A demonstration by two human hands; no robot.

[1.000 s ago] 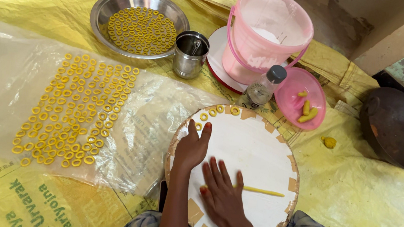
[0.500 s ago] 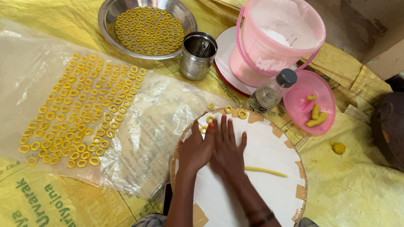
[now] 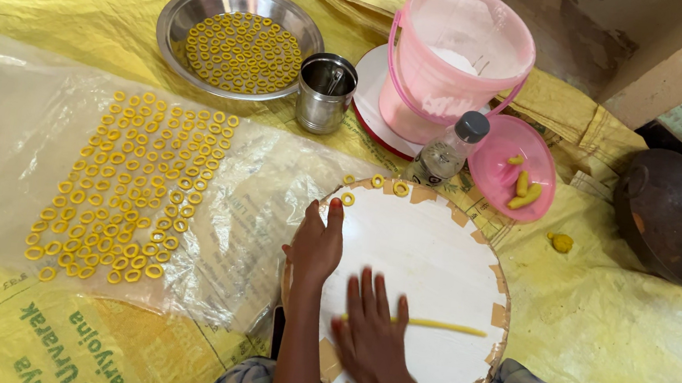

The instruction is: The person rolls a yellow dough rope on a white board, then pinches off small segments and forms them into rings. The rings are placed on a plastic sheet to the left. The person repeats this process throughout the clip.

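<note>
The right hand (image 3: 372, 338) lies flat on the round white board (image 3: 427, 251), fingers straight and slightly spread, gripping nothing. Its fingertips press on the near end of a thin yellow dough strip (image 3: 445, 326), which lies across the board toward the right. The left hand (image 3: 316, 246) rests palm down at the board's left edge, fingers extended and close together, holding nothing.

At the far rim of the board sit a few small yellow dough rings (image 3: 375, 185). To the left, a clear plastic sheet (image 3: 0, 139) carries rows of finished rings (image 3: 126, 186). Everything rests on yellow sacking (image 3: 622, 331) spread on the floor.

Farther back stand a small bottle (image 3: 447, 150), a pink bowl (image 3: 523, 143) with dough pieces, a steel cup (image 3: 325, 93), a pink bucket (image 3: 452, 60) and a steel tray (image 3: 239, 39) of rings. A dark pan (image 3: 680, 223) sits at the right.
</note>
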